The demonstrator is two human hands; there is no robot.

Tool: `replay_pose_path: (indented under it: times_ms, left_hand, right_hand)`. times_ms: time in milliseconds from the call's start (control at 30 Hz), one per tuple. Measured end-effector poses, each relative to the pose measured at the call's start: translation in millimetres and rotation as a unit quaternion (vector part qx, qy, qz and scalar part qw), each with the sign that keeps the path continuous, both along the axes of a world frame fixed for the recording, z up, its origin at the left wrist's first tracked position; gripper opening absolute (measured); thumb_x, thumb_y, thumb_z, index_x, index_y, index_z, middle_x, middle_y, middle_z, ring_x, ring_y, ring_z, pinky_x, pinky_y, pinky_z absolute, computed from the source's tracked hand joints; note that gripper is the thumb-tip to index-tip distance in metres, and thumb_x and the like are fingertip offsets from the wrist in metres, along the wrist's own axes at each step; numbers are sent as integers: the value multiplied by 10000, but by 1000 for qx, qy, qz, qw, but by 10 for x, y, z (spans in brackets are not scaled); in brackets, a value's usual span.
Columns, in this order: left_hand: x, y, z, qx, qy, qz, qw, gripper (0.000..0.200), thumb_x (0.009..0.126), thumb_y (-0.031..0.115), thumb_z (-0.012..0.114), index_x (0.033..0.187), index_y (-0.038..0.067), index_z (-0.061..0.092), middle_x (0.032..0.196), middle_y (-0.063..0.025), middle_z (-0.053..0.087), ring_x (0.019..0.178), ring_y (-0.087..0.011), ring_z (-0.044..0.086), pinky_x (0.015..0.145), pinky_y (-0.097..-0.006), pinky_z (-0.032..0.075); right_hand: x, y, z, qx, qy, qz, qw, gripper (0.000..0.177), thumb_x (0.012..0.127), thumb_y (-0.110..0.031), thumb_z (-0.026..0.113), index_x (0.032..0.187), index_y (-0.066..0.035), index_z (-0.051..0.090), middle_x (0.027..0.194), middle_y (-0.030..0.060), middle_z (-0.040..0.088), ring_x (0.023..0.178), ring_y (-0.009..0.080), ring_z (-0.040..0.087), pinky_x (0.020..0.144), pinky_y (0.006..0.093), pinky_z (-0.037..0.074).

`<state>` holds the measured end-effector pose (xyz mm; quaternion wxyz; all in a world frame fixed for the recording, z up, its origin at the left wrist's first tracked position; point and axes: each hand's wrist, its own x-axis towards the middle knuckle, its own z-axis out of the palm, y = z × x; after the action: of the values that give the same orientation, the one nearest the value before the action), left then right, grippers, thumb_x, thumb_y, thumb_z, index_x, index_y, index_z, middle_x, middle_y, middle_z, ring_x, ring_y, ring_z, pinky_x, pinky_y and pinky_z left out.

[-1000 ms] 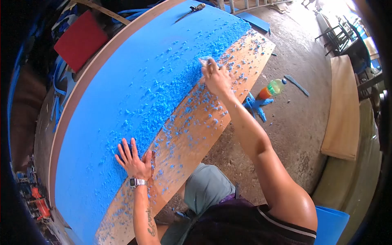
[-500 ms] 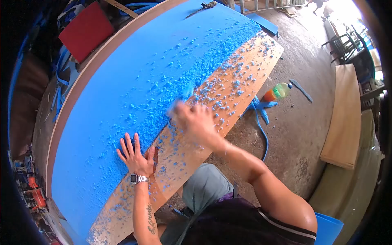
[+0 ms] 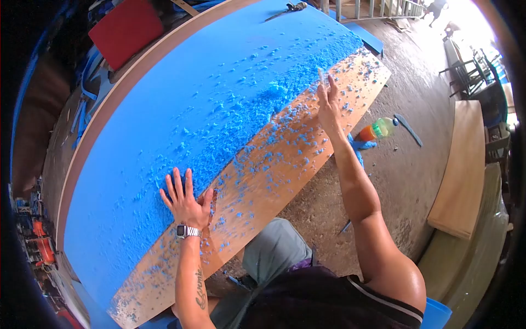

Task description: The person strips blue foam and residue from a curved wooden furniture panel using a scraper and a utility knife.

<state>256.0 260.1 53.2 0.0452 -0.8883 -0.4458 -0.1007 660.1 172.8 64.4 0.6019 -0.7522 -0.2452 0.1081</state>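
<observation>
My left hand point(image 3: 189, 205) lies flat with its fingers spread, across the edge between the blue sheet point(image 3: 137, 120) and the bare wooden strip point(image 3: 263, 192). Farther up the strip, my right hand point(image 3: 329, 109) is closed round a small, pale, thin thing point(image 3: 321, 75) that I cannot make out; its tip points away from me. Blue crumbs point(image 3: 279, 90) are heaped along the edge of the blue sheet, and loose ones are scattered over both surfaces.
A dark tool point(image 3: 295, 7) lies at the sheet's far edge. On the floor to the right are a bottle with orange contents point(image 3: 378, 130), a blue strip point(image 3: 408, 130) and a long wooden board point(image 3: 460, 164). A red panel point(image 3: 126, 33) stands at the upper left. A person point(image 3: 435, 10) is far off.
My right hand has moved up and to the right along the wooden strip, and the arm is straighter. My left hand stays on the sheet. The view has shifted slightly.
</observation>
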Motion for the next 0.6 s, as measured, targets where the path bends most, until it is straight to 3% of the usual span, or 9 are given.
replay_pose_path:
  times_ms: [67, 167, 267, 367, 433, 500, 533, 567, 600]
  left_hand:
    - [-2, 2, 0, -2, -2, 2, 1000, 722, 830, 605, 469, 1411, 190, 363, 1509, -84, 220, 1397, -310, 156, 1101, -552, 30]
    - [5, 0, -3, -5, -6, 3, 1000, 723, 821, 598, 491, 1410, 197, 365, 1505, -85, 231, 1395, -305, 162, 1102, -552, 33]
    - [6, -11, 28, -13, -19, 4, 1000, 719, 810, 587, 516, 1396, 189, 390, 1499, -87, 247, 1393, -304, 169, 1103, -550, 38]
    - [-10, -2, 6, -17, -29, 2, 999, 713, 805, 587, 521, 1382, 182, 412, 1498, -85, 250, 1391, -305, 173, 1103, -550, 38]
    - [4, 4, 38, -27, -39, 1, 999, 706, 805, 594, 518, 1370, 180, 428, 1495, -88, 256, 1387, -315, 182, 1097, -564, 45]
    - [-7, 0, 34, -31, -46, -1, 998, 712, 806, 610, 511, 1371, 186, 425, 1489, -100, 266, 1381, -333, 193, 1088, -587, 50]
    - [-5, -7, 44, -33, -53, 0, 998, 708, 807, 612, 508, 1369, 189, 428, 1485, -101, 274, 1379, -333, 197, 1086, -590, 53]
    - [-15, -2, 37, -32, -55, 0, 998, 709, 807, 614, 507, 1368, 190, 428, 1485, -100, 273, 1379, -332, 197, 1086, -591, 55]
    - [-20, 0, 26, -31, -55, -1, 998, 709, 807, 617, 505, 1368, 190, 429, 1486, -100, 272, 1379, -332, 197, 1086, -591, 56]
  right_hand:
    - [185, 141, -311, 107, 98, 33, 989, 639, 904, -377, 556, 1387, -42, 307, 1113, 97, 558, 991, 234, 552, 828, 380, 449]
    - [-234, 513, 121, 18, -130, 57, 990, 597, 840, -222, 630, 1346, -39, 371, 1169, 153, 550, 1111, 270, 513, 915, 372, 412]
    - [-199, 716, 34, -172, -305, 112, 930, 518, 759, -76, 620, 1256, -60, 473, 1148, 170, 570, 1070, 357, 525, 903, 401, 425]
    - [-169, 686, 59, -144, -239, 160, 947, 434, 718, -28, 578, 1149, -59, 547, 1142, 208, 574, 1059, 402, 517, 907, 417, 428]
    - [28, 440, 7, -98, -246, 127, 956, 379, 782, -3, 538, 1156, -64, 546, 970, 164, 641, 882, 277, 621, 786, 371, 485]
    - [179, 2, 330, -266, -227, 67, 935, 435, 823, -281, 655, 1180, -69, 525, 969, 164, 652, 869, 285, 633, 788, 387, 488]
    - [162, -124, 445, -324, -182, -67, 926, 549, 807, -401, 667, 1213, -74, 494, 1015, 185, 639, 925, 315, 624, 806, 412, 480]
    - [348, -255, 225, -284, -238, -116, 921, 650, 796, -466, 661, 1273, -81, 445, 1090, 220, 607, 997, 348, 599, 834, 431, 468]
    - [73, -187, 365, -262, -204, -92, 939, 661, 806, -458, 653, 1301, -87, 423, 1126, 230, 586, 1016, 353, 587, 841, 429, 466]
